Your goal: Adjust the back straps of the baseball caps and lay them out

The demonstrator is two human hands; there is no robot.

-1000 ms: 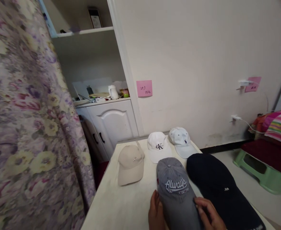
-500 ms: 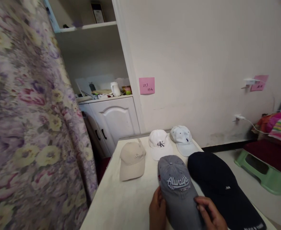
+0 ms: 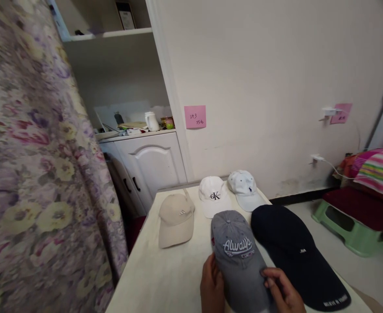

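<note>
A grey baseball cap (image 3: 240, 265) with "Always" lettering lies on the table (image 3: 152, 278), brim towards me. My left hand (image 3: 212, 282) grips its left edge, fingers curled under. With thumb and fingers pinched, my right hand (image 3: 282, 289) holds the brim's right edge. Close by on the right is a navy cap (image 3: 297, 254) with a long brim. Behind the grey cap sit a white cap (image 3: 214, 195) with CK letters and a pale blue cap (image 3: 244, 189) with a small dark logo. A beige cap (image 3: 176, 219) rests to the left.
A floral curtain (image 3: 48, 174) hangs at the left. Behind the table stand a white cabinet (image 3: 155, 161) and a wall with a pink note (image 3: 195, 117). A green stool (image 3: 354, 234) with a dark red top is on the floor at right, near striped cloth (image 3: 381, 174).
The view has turned slightly to the right, so everything sits a little further left in it. Both hands stay on the grey cap, which has hardly moved among the others.
</note>
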